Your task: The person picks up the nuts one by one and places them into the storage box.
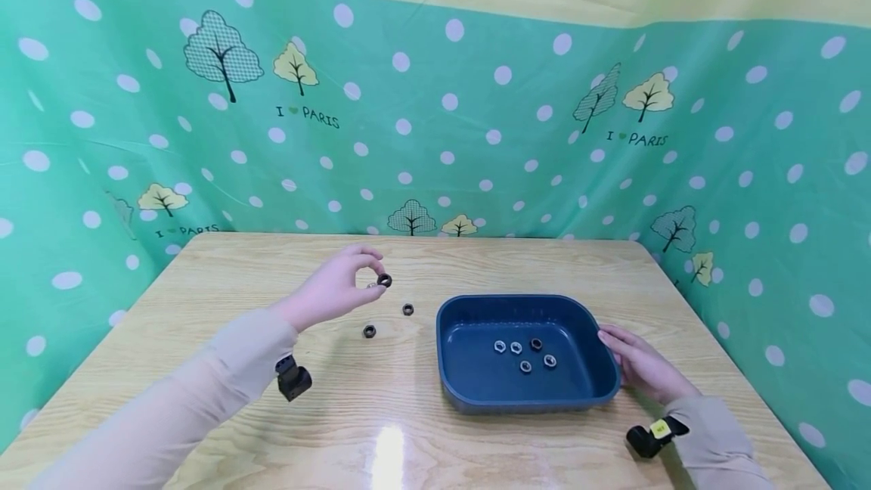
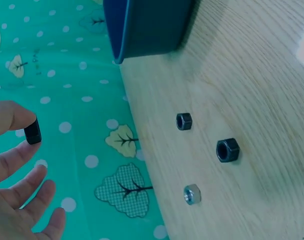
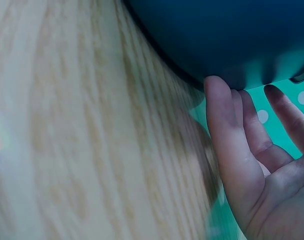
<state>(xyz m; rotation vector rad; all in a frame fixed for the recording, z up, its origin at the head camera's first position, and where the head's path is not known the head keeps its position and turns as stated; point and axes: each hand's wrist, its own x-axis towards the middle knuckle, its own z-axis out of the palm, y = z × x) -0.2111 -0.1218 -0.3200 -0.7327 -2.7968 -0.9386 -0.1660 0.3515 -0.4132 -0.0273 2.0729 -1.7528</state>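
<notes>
Thumb and index finger of my left hand (image 1: 338, 287) pinch a black hex nut (image 1: 384, 280) above the table's left half; the other fingers are loosely spread in the left wrist view. Two more black nuts (image 2: 184, 121) (image 2: 228, 150) and a silver nut (image 2: 192, 194) lie on the wood below. At the right, my right hand (image 1: 643, 364) holds the side of a dark blue bin (image 1: 469, 403), its thumb at the rim and fingertips against the outer wall. Inside the bin are several silver nuts (image 1: 516, 348) and one black nut (image 1: 536, 344).
The light wood table (image 1: 299, 429) has its far edge against a green dotted curtain (image 1: 449, 157), which also stands along both sides. The bin takes up the table's right-centre part.
</notes>
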